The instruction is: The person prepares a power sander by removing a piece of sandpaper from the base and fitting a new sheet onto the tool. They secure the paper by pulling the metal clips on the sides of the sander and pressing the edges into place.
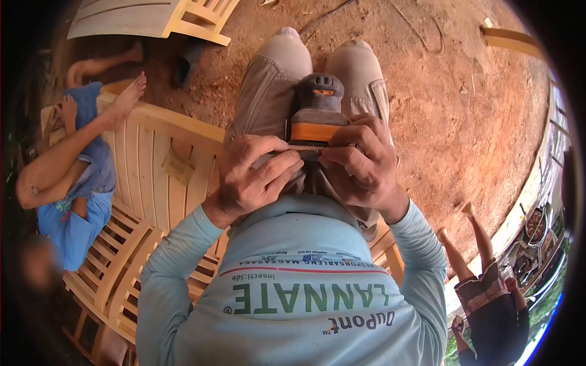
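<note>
An orange and black electric sander rests in my lap, between my thighs. My left hand is closed at the left of the sander's near edge, its thumb and fingertips pinching a thin strip along the base. On the opposite side my right hand is closed on the same edge, with its fingers curled against the sander's body. The thin strip looks like the edge of a sanding sheet, but the fingers hide most of it. The underside of the sander is out of sight.
Slatted wooden furniture stands close on my left, where a person in blue sits with bare feet up. Another wooden piece is at the upper left. A second person stands at the right, near a wheel. The ground is brown dirt.
</note>
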Demonstrator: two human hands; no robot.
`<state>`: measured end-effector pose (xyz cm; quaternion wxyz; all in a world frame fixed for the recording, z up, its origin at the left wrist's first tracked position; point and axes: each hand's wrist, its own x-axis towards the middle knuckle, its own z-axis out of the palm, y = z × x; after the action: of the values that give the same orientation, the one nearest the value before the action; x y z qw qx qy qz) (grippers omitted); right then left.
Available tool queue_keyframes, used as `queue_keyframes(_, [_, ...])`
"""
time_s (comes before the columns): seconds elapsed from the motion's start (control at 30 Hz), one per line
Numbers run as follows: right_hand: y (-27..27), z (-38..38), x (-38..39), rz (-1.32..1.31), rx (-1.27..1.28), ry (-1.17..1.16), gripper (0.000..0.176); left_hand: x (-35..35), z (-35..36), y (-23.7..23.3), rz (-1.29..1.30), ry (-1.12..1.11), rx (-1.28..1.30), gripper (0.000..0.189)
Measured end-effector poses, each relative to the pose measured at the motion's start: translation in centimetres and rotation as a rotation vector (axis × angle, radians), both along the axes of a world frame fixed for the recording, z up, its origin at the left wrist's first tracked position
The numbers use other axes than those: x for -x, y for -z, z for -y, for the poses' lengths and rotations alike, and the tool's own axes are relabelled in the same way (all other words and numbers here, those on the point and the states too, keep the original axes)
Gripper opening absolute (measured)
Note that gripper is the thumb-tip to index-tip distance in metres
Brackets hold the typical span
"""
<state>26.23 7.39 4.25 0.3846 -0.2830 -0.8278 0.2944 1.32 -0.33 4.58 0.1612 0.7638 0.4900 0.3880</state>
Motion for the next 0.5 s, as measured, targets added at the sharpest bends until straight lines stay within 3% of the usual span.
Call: queue_keyframes(0.5, [-0.41,-0.31,0.26,0.038,-0.010,-0.008,0.026,-0.25,0.28,-0.44,0.023,-0.040,0.068,0.027])
